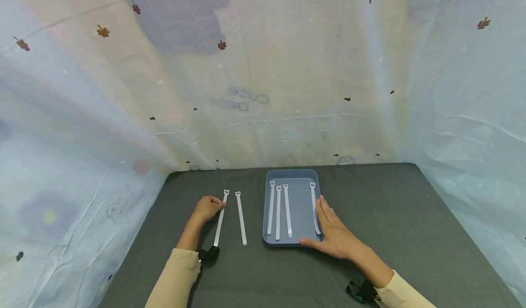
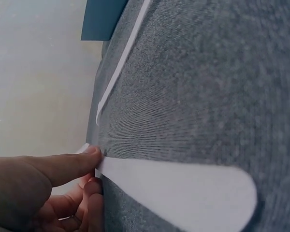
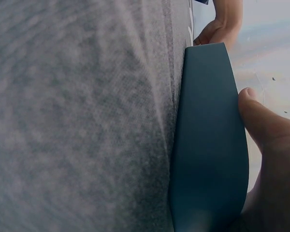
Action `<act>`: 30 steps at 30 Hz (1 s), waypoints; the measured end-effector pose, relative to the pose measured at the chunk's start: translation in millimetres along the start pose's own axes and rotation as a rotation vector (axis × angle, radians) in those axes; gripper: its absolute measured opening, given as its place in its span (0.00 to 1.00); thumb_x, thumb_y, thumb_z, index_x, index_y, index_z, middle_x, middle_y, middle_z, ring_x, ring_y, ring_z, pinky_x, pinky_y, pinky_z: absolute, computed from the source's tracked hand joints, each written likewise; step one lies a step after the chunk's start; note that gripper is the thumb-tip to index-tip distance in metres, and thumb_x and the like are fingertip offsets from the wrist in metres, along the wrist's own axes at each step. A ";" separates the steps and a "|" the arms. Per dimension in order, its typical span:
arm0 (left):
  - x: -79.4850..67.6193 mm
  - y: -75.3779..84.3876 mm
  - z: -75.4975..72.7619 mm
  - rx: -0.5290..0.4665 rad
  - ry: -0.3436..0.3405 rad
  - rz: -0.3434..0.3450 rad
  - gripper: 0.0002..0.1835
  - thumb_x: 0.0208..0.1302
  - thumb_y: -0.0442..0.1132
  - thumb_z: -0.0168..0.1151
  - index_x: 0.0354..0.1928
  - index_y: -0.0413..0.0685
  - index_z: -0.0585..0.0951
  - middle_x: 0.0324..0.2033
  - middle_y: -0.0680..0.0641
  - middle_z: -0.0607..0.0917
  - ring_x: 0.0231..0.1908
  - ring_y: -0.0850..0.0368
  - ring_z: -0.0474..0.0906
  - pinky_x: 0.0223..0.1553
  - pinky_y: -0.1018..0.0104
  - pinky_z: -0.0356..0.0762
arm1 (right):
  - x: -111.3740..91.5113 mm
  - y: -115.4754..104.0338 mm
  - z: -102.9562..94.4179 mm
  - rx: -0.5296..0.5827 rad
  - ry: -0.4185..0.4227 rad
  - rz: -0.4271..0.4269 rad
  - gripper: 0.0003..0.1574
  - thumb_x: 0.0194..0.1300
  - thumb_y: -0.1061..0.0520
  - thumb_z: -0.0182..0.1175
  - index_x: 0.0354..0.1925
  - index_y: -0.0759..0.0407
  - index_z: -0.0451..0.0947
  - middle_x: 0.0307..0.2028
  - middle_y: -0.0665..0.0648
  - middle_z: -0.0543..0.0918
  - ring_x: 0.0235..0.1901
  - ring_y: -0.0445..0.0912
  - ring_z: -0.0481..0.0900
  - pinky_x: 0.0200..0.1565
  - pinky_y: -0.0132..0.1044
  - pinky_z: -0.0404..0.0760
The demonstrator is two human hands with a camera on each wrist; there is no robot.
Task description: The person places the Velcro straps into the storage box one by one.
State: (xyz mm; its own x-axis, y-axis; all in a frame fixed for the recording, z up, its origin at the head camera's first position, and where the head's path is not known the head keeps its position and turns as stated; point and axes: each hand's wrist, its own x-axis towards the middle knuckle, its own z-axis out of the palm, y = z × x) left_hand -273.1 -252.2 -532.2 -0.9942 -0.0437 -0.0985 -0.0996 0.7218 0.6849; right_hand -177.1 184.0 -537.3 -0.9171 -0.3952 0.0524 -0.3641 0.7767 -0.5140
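My left hand [image 1: 208, 207] pinches a white cable strap [image 1: 219, 228] between thumb and fingertips, just below its slotted head. The strap's wide rounded tail [image 2: 203, 191] lies toward the camera in the left wrist view. A second white strap [image 1: 241, 219] lies on the cloth just to its right. My right hand [image 1: 334, 232] rests against the right side of a blue-grey tray [image 1: 302, 225], fingers straight along the edge and thumb at the near rim [image 3: 237, 96]. Inside the tray lie several white straps: a group at the left and one strap [image 1: 314, 207] by the right wall, beside my fingers.
A dark grey cloth [image 1: 394, 216] covers the table, which ends at a back edge behind the tray. Pale printed sheeting [image 1: 279, 134] hangs at the back and both sides. Black bands [image 1: 209, 254] sit at both wrists, by the cream sleeves.
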 end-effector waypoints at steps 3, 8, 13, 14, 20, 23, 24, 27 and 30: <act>-1.3 -1.3 -1.2 -0.015 -0.003 0.018 0.12 0.75 0.42 0.69 0.39 0.36 0.88 0.33 0.46 0.84 0.31 0.54 0.74 0.33 0.62 0.72 | 0.5 -0.2 -0.8 0.006 0.000 0.000 0.84 0.65 0.18 0.63 0.85 0.71 0.35 0.85 0.70 0.33 0.85 0.62 0.36 0.82 0.63 0.48; -5.0 -0.7 -3.7 -0.054 -0.015 0.046 0.12 0.75 0.40 0.69 0.41 0.36 0.86 0.31 0.46 0.83 0.30 0.55 0.73 0.32 0.63 0.72 | 1.2 -0.3 -1.8 0.008 -0.001 0.000 0.84 0.65 0.17 0.63 0.85 0.71 0.35 0.85 0.70 0.33 0.85 0.62 0.36 0.82 0.63 0.48; -10.9 3.2 -5.1 -0.147 -0.055 0.056 0.10 0.76 0.39 0.69 0.41 0.37 0.84 0.32 0.44 0.85 0.30 0.55 0.78 0.32 0.63 0.79 | 0.3 -0.3 -1.4 0.001 -0.006 0.002 0.84 0.65 0.17 0.62 0.85 0.71 0.35 0.85 0.70 0.33 0.85 0.63 0.36 0.82 0.63 0.49; -12.1 4.4 -4.9 -0.168 -0.065 0.057 0.09 0.76 0.39 0.69 0.42 0.38 0.83 0.32 0.44 0.85 0.31 0.55 0.80 0.33 0.63 0.80 | 0.0 -0.5 -1.5 0.003 -0.007 0.002 0.84 0.65 0.17 0.62 0.85 0.71 0.35 0.85 0.70 0.33 0.85 0.63 0.36 0.82 0.63 0.49; -16.3 13.1 -6.8 -0.233 -0.092 0.106 0.08 0.76 0.38 0.69 0.42 0.40 0.81 0.33 0.42 0.87 0.32 0.54 0.81 0.34 0.63 0.83 | -1.3 -1.9 -1.8 0.004 0.005 0.003 0.84 0.65 0.17 0.63 0.85 0.72 0.36 0.85 0.71 0.34 0.85 0.63 0.38 0.81 0.64 0.49; -18.5 20.5 -8.9 -0.246 -0.090 0.114 0.08 0.76 0.38 0.69 0.43 0.41 0.81 0.32 0.42 0.85 0.31 0.54 0.79 0.35 0.63 0.81 | -1.0 -2.1 -2.2 0.002 0.005 0.002 0.84 0.65 0.18 0.63 0.85 0.72 0.36 0.85 0.71 0.34 0.85 0.63 0.38 0.81 0.63 0.49; -19.4 22.8 -9.5 -0.246 -0.090 0.114 0.08 0.76 0.39 0.69 0.44 0.42 0.81 0.32 0.42 0.85 0.31 0.54 0.78 0.35 0.63 0.81 | -1.0 -2.1 -2.4 0.002 0.005 0.002 0.84 0.65 0.18 0.64 0.85 0.72 0.37 0.85 0.71 0.35 0.85 0.63 0.38 0.81 0.63 0.49; -22.5 29.3 -10.3 -0.233 -0.086 0.121 0.09 0.77 0.41 0.68 0.46 0.43 0.82 0.35 0.44 0.85 0.31 0.53 0.79 0.34 0.62 0.81 | -0.7 -1.9 -2.4 0.001 0.001 0.002 0.83 0.65 0.18 0.64 0.85 0.72 0.37 0.85 0.71 0.34 0.85 0.63 0.38 0.81 0.63 0.49; -25.1 35.7 -10.3 -0.213 -0.071 0.139 0.10 0.77 0.43 0.68 0.48 0.43 0.84 0.37 0.44 0.86 0.31 0.53 0.79 0.33 0.61 0.80 | -0.4 -1.9 -2.2 0.002 -0.002 0.002 0.83 0.65 0.18 0.63 0.85 0.72 0.37 0.85 0.71 0.34 0.85 0.63 0.38 0.81 0.64 0.49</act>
State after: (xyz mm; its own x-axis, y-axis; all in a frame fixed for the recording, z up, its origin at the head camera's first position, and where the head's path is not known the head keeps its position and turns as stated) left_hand -252.1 -232.5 -497.8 -0.9943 0.0991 -0.0382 0.0235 0.5558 0.8310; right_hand -176.4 183.8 -534.5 -0.9173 -0.3950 0.0497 -0.3622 0.7761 -0.5162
